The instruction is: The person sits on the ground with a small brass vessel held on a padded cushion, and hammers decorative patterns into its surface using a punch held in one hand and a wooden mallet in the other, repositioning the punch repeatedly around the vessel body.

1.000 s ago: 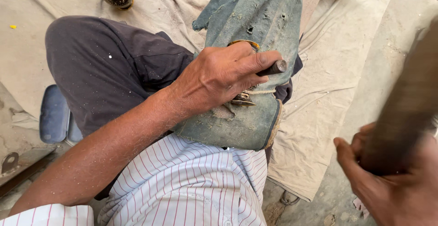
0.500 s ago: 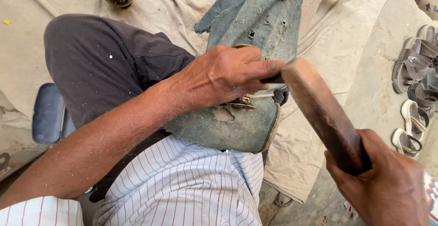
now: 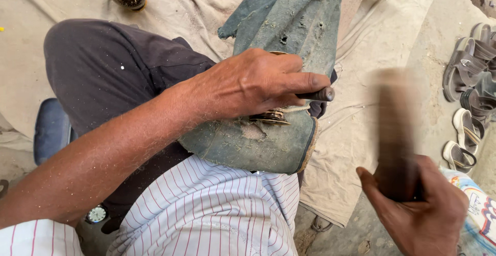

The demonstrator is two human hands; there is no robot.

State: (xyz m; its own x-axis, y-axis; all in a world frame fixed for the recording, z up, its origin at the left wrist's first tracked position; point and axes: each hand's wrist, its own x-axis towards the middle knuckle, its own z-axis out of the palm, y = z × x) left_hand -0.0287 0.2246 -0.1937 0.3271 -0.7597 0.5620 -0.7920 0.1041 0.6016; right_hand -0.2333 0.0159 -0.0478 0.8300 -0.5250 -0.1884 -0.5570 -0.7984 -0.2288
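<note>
Two hands busy: left hand (image 3: 253,85) clamps dark metal punch (image 3: 316,94), tip pointing right, on grey-green leather (image 3: 258,142); right hand (image 3: 418,209) grips upright, motion-blurred brown wooden mallet (image 3: 395,132).

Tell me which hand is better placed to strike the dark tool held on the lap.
Probably the right hand: it grips the blurred brown wooden block, raised beside the tool. The left hand is occupied holding that tool on the grey-green cloth.

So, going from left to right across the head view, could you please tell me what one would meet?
Blue object at the left edge → wristwatch on the ground → left hand gripping a dark tool on the worn green-grey cloth → right hand holding a blurred wooden block → sandals.
</note>
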